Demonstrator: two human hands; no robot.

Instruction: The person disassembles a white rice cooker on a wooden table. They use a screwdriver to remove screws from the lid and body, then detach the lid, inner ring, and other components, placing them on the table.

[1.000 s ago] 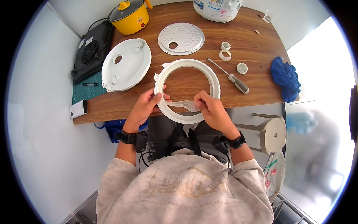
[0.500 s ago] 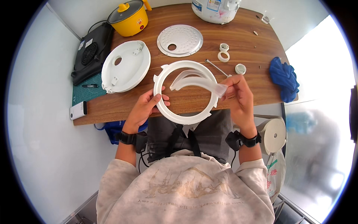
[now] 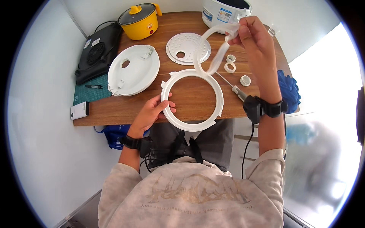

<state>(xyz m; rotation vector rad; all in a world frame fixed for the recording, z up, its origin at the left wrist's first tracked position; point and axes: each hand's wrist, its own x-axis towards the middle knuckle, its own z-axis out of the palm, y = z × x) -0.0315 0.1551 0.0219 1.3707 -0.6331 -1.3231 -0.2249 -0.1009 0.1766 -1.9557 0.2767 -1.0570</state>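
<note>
My left hand (image 3: 152, 112) grips the left edge of a white plastic ring (image 3: 192, 126) with small tabs, its thumb on the near face, held over the table's front edge. Raised at the right, my right hand (image 3: 256, 40) pinches a translucent silicone sealing ring (image 3: 218, 60), which hangs as a loop with its lower end by the white ring's top rim. Behind are a dimpled metal disc (image 3: 194, 40) with one hole and, to the left, a white lid shell (image 3: 142, 74). Beside my right wrist lies a screwdriver (image 3: 238, 92), partly hidden.
Small white plastic rings (image 3: 230, 67) and a round cap (image 3: 245, 80) lie right of centre. A white cooker body (image 3: 216, 15) and a yellow pot (image 3: 141, 28) stand at the back. A black appliance (image 3: 97, 53), green mat (image 3: 85, 93) and blue cloth (image 3: 289, 93) sit toward the sides.
My right hand has risen up and away, lifting the silicone sealing ring off the white ring's opening. My left hand still holds the white ring in nearly the same place.
</note>
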